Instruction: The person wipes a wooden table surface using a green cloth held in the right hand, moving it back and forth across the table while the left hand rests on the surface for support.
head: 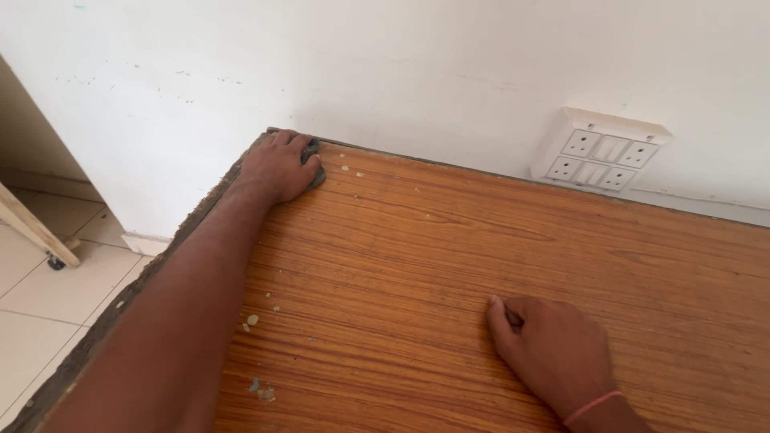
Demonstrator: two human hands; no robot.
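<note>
My left hand (277, 167) reaches to the far left corner of a wooden tabletop (449, 256) and presses down on a small dark grey pad (315, 170), fingers curled over it. Only the pad's right edge shows under the hand. My right hand (553, 349) rests flat on the wood near the front, fingers bent under, with nothing visible in it. A thin pink band circles that wrist.
A white wall runs along the table's far edge, with a white socket and switch plate (600, 151) at the right. Small pale crumbs (253, 319) dot the wood near the left edge. A tiled floor (40, 297) and a wheeled wooden leg (50, 255) lie at left.
</note>
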